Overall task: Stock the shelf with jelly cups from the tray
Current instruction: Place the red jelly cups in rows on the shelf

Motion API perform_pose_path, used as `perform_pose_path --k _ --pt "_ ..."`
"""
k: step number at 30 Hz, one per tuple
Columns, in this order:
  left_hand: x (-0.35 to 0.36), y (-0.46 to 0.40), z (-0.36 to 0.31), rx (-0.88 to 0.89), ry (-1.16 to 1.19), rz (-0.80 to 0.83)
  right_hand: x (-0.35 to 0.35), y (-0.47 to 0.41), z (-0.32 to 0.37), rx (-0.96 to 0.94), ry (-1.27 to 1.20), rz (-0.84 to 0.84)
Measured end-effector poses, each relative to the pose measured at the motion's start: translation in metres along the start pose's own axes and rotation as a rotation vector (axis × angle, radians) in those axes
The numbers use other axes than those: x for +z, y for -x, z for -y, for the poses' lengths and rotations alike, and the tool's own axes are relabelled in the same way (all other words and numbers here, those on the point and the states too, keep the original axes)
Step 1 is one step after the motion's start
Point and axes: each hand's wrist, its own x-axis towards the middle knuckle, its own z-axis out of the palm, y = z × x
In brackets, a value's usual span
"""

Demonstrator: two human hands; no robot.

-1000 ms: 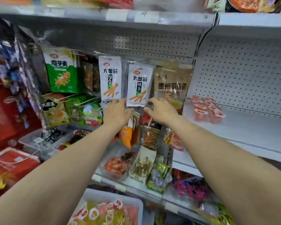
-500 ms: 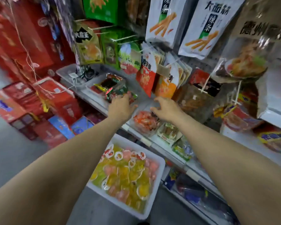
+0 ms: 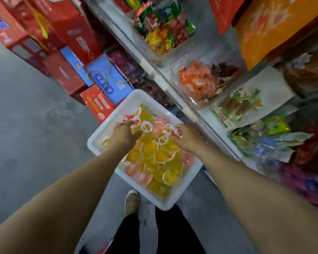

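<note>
Head view: both hands [image 3: 124, 133] [image 3: 188, 138] among jelly cups [image 3: 151, 149], inside tray [image 3: 173, 200] rim.

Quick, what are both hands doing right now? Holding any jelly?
Left hand: down in the white tray, fingers curled on jelly cups.
Right hand: fingers curled on jelly cups too.
</note>
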Motion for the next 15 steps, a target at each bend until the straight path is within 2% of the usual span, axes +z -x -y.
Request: perform_pose_path --k 4,8,15 --pt "0.032 0.001 0.018 -0.164 -0.023 -0.024 0.025 -0.019 0.003 -0.027 -0.052 -0.015" --pt "0.053 -0.003 0.030 -0.312 0.061 -0.060 0.050 -0.045 0.024 -0.066 -0.176 0.011" --pt "0.071 -0.010 0.046 -0.278 0.286 -0.100 0.073 -0.079 0.034 -0.049 -0.108 -0.071"
